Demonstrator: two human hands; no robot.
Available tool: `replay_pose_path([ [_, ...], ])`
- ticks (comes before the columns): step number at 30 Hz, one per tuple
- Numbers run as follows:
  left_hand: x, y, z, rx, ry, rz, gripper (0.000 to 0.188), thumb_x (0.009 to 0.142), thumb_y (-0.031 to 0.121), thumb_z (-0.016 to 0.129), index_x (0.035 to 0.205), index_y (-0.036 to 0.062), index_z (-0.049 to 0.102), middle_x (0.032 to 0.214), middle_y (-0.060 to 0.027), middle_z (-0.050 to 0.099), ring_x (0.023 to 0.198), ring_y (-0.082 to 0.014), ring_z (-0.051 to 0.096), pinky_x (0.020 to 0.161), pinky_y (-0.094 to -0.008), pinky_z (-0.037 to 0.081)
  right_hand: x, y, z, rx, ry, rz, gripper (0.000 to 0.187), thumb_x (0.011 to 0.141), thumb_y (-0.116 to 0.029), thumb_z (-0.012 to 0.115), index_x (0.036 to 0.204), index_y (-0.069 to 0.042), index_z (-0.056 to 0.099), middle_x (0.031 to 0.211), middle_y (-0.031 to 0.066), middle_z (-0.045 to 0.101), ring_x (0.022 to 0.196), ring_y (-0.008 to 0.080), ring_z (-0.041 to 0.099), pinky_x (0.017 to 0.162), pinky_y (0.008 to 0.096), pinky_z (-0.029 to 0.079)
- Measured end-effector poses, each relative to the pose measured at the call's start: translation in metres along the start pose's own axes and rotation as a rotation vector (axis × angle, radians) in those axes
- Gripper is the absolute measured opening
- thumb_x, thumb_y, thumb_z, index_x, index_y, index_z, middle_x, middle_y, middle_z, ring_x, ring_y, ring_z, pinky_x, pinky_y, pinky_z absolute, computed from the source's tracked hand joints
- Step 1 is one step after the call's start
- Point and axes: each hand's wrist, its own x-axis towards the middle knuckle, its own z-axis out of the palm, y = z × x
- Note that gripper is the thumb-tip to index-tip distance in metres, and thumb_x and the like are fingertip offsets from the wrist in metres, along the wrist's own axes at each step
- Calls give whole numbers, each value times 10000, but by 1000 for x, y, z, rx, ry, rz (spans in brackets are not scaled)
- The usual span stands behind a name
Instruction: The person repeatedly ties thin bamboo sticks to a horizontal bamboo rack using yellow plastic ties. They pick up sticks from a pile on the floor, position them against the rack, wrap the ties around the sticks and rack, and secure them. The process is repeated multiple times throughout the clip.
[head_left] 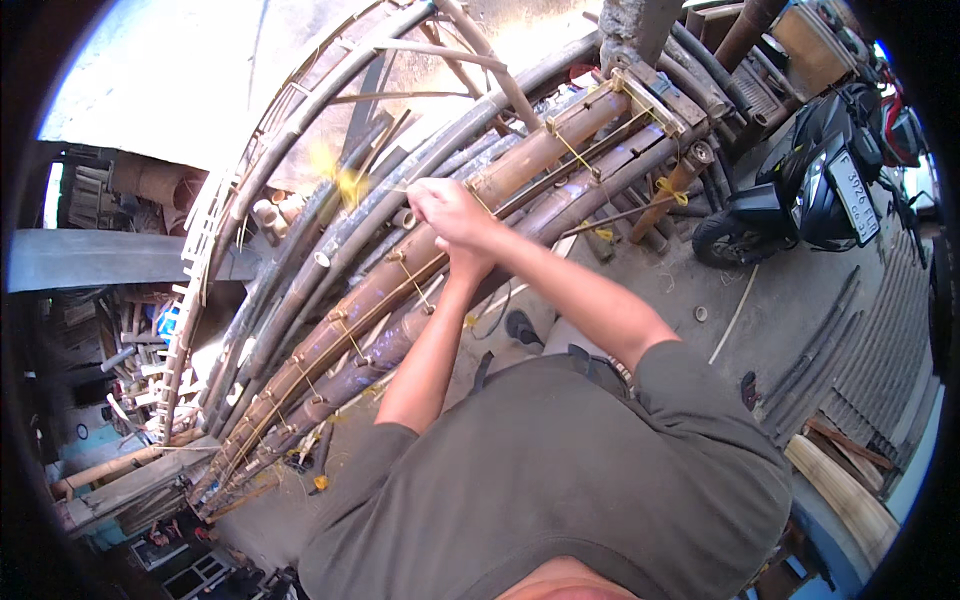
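Note:
My two hands meet above a pair of long brown bamboo poles (540, 160) that are crossed by thin cords. My right hand (447, 210) is closed in a fist, its fingers around a thin yellow cord. The loose end of that yellow cord (345, 182) is smeared by motion, out to the left of the fist. Against the right wrist, from below, lies my left hand (466, 262); its fingers are mostly hidden behind the right one. Short pegs or knots (365, 360) sit along the poles where the cords cross.
A curved bamboo frame (290, 130) arches on the left, beside grey poles (385, 215). At the poles' far end stand a wooden crosspiece (650, 100) and a concrete post (632, 35). A black motorbike (800, 200) is parked at right, near dark rods (820, 350) on the floor.

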Motion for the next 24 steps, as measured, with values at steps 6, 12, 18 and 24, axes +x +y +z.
replay_pose_path([
  [6,4,54,-55,-231,-149,-173,334,974,315,479,1067,80,697,988,-189,689,986,-340,651,879,-477,395,51,62,-75,-314,-295,200,528,985,-486,426,896,-41,695,829,142,666,760,284,621,786,430,487],
  [12,-3,37,-33,-103,21,-165,246,965,297,505,969,132,687,850,-112,704,819,-268,662,857,-450,313,-107,20,-88,-452,-675,-73,324,914,-295,514,781,-22,627,762,230,642,700,413,618,695,479,477],
  [18,74,53,-71,-940,109,-142,224,993,177,520,968,8,664,680,-3,581,632,-85,535,628,-242,444,-155,64,-57,-490,-336,48,360,891,-278,504,664,-16,601,676,229,592,640,420,580,625,503,458],
  [24,121,-45,-18,-78,133,-31,367,967,313,511,1026,-18,658,859,-194,680,815,-330,650,751,-419,497,-164,62,-39,-971,-313,-100,166,811,-197,580,783,-42,633,793,174,648,789,363,626,722,469,493],
])
